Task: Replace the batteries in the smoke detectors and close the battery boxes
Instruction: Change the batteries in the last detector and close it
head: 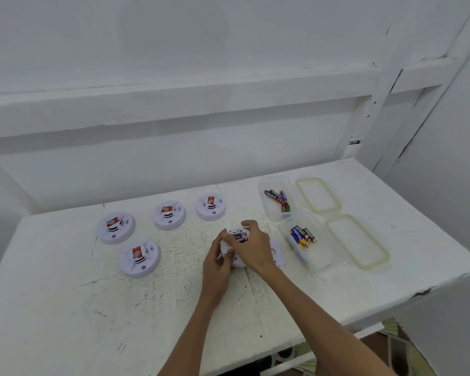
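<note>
A white round smoke detector (231,246) lies on its face on the white table (337,289), its back open with dark batteries (240,237) showing in the compartment. My left hand (219,263) grips its left rim. My right hand (255,246) curls over the top, fingertips on the batteries. A white back plate (278,252) lies just right of it, partly hidden by my right wrist. Several other detectors lie face up with red labels: one (116,227) far left, one (139,257) in front of it, one (169,214) and one (210,206) further back.
Two clear plastic boxes stand at the right: the far one (278,198) and the near one (307,240), both holding several batteries. Their green-rimmed lids (318,195) (357,241) lie beside them. A white wall ledge runs behind; the table's edge drops off at right.
</note>
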The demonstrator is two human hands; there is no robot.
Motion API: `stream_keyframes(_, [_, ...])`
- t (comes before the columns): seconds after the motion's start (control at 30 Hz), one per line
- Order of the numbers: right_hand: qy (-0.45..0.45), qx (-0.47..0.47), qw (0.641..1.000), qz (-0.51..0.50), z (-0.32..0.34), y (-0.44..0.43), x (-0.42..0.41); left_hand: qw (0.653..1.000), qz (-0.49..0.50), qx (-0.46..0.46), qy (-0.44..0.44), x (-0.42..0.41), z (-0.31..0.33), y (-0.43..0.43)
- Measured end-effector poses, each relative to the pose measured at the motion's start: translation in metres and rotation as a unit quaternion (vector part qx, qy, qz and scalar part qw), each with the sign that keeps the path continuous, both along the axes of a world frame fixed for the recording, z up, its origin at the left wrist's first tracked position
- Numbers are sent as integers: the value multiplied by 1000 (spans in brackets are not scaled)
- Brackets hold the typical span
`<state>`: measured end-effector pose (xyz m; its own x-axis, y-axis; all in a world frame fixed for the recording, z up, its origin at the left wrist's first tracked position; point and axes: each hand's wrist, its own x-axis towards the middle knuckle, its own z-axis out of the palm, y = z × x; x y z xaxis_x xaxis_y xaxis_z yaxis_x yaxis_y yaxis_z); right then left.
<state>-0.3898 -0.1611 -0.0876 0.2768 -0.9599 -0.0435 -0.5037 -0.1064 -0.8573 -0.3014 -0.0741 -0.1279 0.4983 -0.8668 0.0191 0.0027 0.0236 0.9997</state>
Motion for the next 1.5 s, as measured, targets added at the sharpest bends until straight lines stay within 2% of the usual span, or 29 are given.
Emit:
stream_keyframes(0.27, [-44,17,999,-23,-5,0,3,1000,-3,-7,-13,2,-6,-1])
stream_keyframes(0.67, [-38,-29,999,-18,-11,6,7,998,6,3,-62,3,-13,-4])
stream_keyframes(0.87, [-76,17,997,-3,-6,-4,1,1000,2,-8,-13,4,-9,-2])
stream_keyframes(1.0, [-42,-9,999,22,-4,-7,-7,1000,4,-3,-4,3,-9,-1])
stream_keyframes(1.27, [60,-109,991,-45,-19,-2,-38,1000,8,8,-10,4,-11,-2])
stream_keyframes(1.5, [142,-115,983,-29,-26,7,-56,1000,17,5,-14,2,-12,-2])
